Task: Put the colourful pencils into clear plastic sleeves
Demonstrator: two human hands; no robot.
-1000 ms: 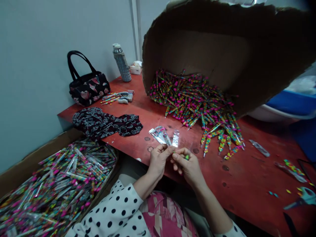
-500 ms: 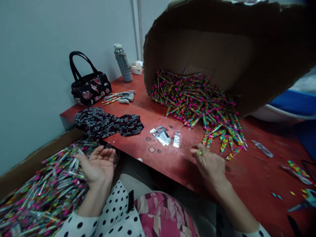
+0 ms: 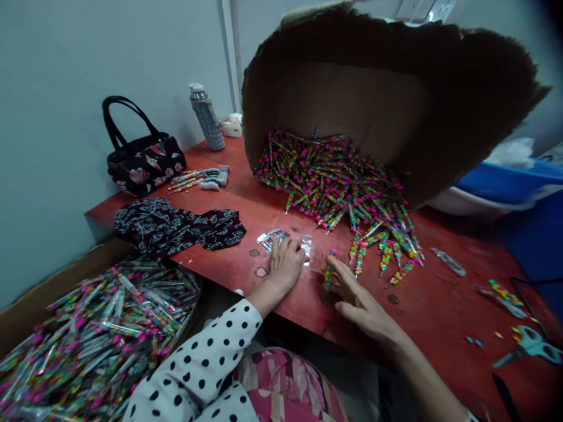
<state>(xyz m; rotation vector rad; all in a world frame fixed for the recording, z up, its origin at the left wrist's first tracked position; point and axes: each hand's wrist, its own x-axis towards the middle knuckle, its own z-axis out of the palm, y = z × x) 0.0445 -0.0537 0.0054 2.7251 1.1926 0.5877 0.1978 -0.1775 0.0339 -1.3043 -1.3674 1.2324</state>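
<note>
Pink-tipped, multicoloured patterned stick (image 3: 329, 271); red-painted tabletop (image 3: 440, 316)

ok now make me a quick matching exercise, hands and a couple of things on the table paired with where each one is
Things:
1 left hand
2 right hand
3 teal-handled scissors
4 black floral handbag

Places:
a by the wall at the far end of the red table
b near the table's right end
c resting on clear plastic packets
d beside a multicoloured beaded stick

Pairs: 1c, 2d, 3b, 4a
</note>
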